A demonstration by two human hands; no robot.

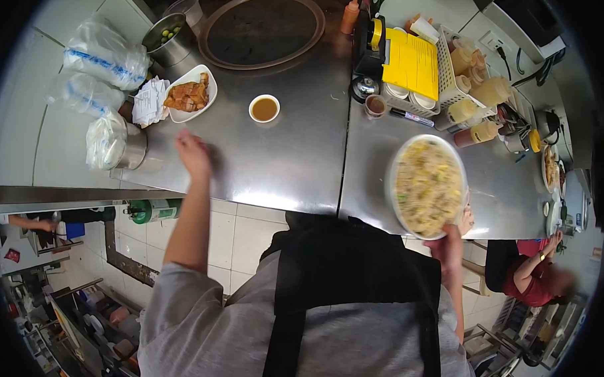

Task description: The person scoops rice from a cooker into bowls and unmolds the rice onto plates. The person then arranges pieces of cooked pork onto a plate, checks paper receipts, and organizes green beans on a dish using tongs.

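Observation:
My right hand (448, 248) grips the lower edge of a white oval plate (394, 205) and holds it above the right side of the steel counter. Fried rice (428, 184) with yellow and green bits fills the plate. The thumb is at the rim, and some fingers show beyond its right edge. My left hand (194, 156) hovers over the left part of the counter, slightly blurred, with its fingers loosely open and nothing seen in them. Just beyond it sits a white dish (210, 98) of browned, sliced meat (187, 96). A small cup of brown sauce (264, 109) stands to its right.
A round brown-rimmed tray (262, 30) lies at the back. Paper slips (150, 101), bagged containers (104, 56) and a metal pot (167, 40) crowd the left. On the right are a yellow pad (411, 62), squeeze bottles (476, 134) and a basket (449, 70). Another person (534, 273) stands lower right.

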